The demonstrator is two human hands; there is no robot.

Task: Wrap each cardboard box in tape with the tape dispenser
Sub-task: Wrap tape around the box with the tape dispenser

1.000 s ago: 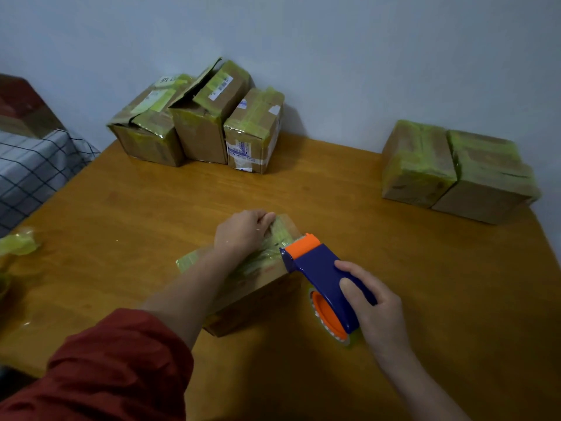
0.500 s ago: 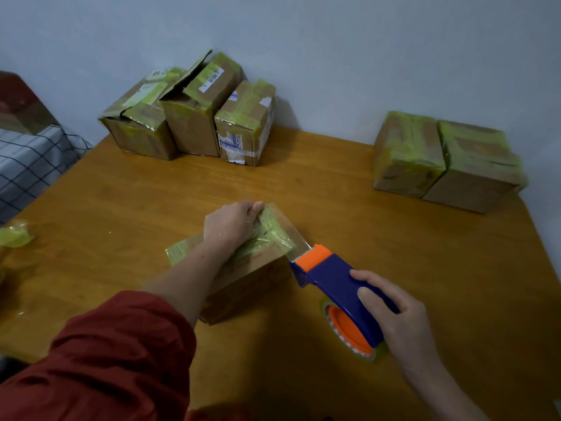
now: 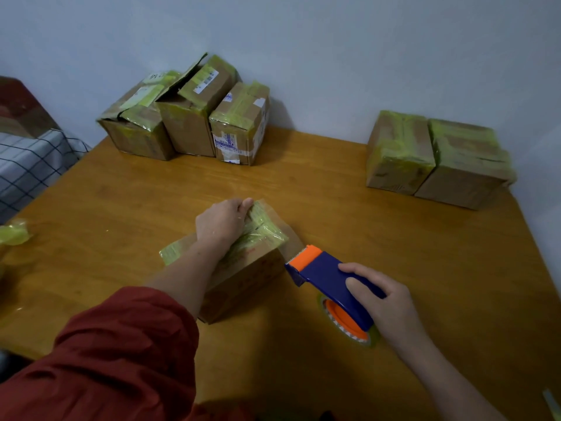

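Box in work: cardboard box [image 3: 246, 284] lies near the middle of the tabletop [image 3: 425, 253], with crumpled yellow-green tape across its top.
Left hand: left hand [image 3: 221, 223] reaches in from 7 o'clock in a red sleeve [image 3: 121, 354]; its fingers curl over the box's far top edge, gripping it and pressing on the tape.
Right hand: right hand [image 3: 382, 302], at 4 o'clock of the box, has its fingers wrapped round the blue tape dispenser [image 3: 328, 275].
Dispenser: orange cutter end points to 10 o'clock, just beside the box's right corner; whether it touches cannot be told. The orange hub and tape roll sit at its 5 o'clock end, low over the tabletop.
Back left: three boxes [image 3: 188, 129] at 11 o'clock, side by side against the wall [image 3: 303, 56], partly taped, one flap raised.
Back right: two boxes [image 3: 400, 153] at 2 o'clock, touching, heavily wrapped in green tape.
Left edge: tape wad [image 3: 15, 235] at 9 o'clock; checked bedding [image 3: 27, 168] beyond at 10 o'clock.
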